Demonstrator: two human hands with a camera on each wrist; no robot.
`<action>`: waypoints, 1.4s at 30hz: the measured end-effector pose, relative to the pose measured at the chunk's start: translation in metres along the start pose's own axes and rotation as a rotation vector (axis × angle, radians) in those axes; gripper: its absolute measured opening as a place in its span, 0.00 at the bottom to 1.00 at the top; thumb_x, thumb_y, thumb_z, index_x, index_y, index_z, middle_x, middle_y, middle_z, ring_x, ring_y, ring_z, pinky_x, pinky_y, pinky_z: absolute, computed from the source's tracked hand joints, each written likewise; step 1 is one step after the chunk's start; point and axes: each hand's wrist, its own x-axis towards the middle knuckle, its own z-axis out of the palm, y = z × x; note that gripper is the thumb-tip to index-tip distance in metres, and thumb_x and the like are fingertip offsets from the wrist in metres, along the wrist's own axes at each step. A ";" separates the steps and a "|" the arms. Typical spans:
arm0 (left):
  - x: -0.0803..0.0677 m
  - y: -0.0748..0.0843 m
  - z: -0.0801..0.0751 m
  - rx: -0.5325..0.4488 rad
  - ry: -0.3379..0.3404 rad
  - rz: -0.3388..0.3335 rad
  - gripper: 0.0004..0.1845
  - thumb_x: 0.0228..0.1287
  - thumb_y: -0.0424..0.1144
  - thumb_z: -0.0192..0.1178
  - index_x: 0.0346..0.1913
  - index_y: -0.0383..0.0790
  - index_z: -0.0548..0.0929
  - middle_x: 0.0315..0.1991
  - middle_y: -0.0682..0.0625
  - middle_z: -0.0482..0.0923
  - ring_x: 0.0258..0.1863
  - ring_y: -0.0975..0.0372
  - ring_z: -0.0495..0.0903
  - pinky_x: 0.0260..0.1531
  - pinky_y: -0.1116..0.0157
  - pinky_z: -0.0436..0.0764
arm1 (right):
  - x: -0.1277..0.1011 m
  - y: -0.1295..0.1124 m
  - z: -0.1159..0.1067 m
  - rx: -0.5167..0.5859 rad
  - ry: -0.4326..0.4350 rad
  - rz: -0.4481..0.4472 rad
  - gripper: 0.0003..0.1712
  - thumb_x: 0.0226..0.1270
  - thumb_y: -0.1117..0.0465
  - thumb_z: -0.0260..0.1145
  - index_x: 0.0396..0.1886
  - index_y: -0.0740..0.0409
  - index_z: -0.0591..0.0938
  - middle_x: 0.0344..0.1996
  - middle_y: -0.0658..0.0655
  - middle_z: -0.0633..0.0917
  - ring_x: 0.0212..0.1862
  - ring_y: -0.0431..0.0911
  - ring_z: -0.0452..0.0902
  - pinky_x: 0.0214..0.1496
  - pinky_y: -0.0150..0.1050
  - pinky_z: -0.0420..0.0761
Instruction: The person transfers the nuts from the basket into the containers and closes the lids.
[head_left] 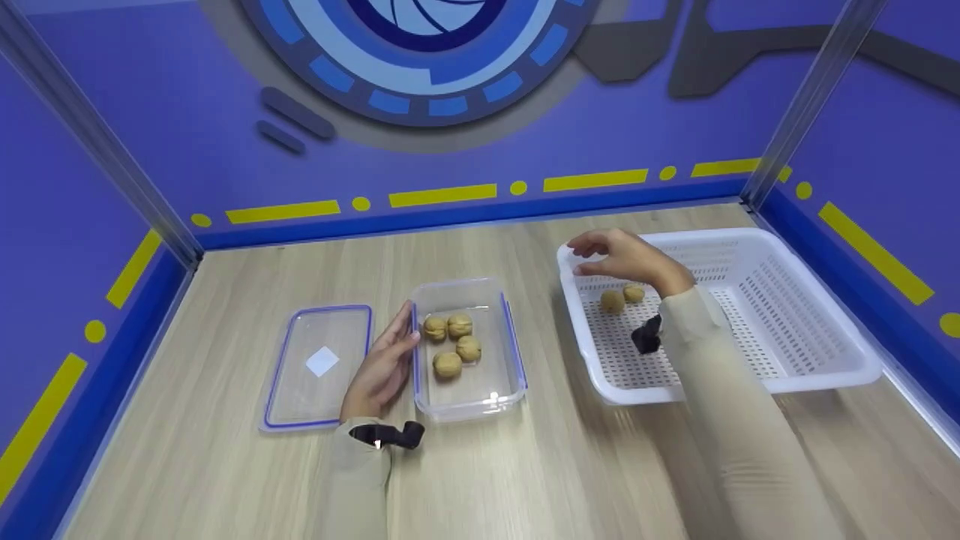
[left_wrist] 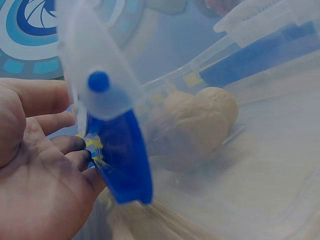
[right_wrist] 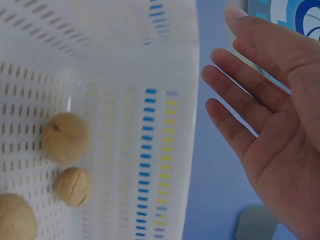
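A clear plastic container (head_left: 469,407) with blue clips holds several walnuts (head_left: 452,346) at the table's middle. My left hand (head_left: 388,356) lies flat against its left wall, fingers straight. In the left wrist view the left hand (left_wrist: 35,165) touches the wall by a blue clip (left_wrist: 124,160), and walnuts (left_wrist: 200,125) show through the plastic. My right hand (head_left: 604,255) hovers over the near-left corner of a white perforated basket (head_left: 720,237), fingers relaxed and holding nothing. In the right wrist view the right hand (right_wrist: 265,110) is spread beside the basket wall (right_wrist: 125,50), above walnuts (right_wrist: 65,137) on the basket's floor.
The container's clear lid (head_left: 319,367) with a blue rim lies flat just left of my left hand. Two walnuts (head_left: 613,301) show in the basket in the head view. Blue walls and metal posts close in the wooden table (head_left: 525,472) on three sides.
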 end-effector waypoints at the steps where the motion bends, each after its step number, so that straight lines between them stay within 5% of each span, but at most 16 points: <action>1: 0.000 0.000 0.000 -0.004 -0.001 -0.003 0.35 0.71 0.24 0.41 0.76 0.38 0.42 0.78 0.48 0.28 0.77 0.58 0.25 0.76 0.62 0.29 | -0.001 0.004 0.000 0.006 0.004 0.013 0.27 0.62 0.58 0.68 0.60 0.62 0.76 0.56 0.64 0.81 0.59 0.57 0.75 0.65 0.56 0.72; 24: -0.001 -0.001 0.000 -0.012 0.002 -0.004 0.35 0.70 0.24 0.42 0.76 0.38 0.42 0.78 0.48 0.28 0.77 0.58 0.26 0.75 0.62 0.29 | -0.023 0.053 0.009 0.019 -0.075 0.202 0.31 0.58 0.60 0.72 0.60 0.64 0.76 0.55 0.66 0.80 0.58 0.60 0.74 0.62 0.58 0.74; 42: 0.000 0.000 0.001 -0.037 0.008 0.002 0.36 0.69 0.24 0.43 0.76 0.38 0.43 0.78 0.48 0.29 0.77 0.58 0.26 0.75 0.63 0.29 | -0.020 0.061 0.021 -0.071 -0.163 0.199 0.25 0.53 0.72 0.69 0.54 0.65 0.81 0.49 0.65 0.84 0.53 0.59 0.77 0.59 0.55 0.77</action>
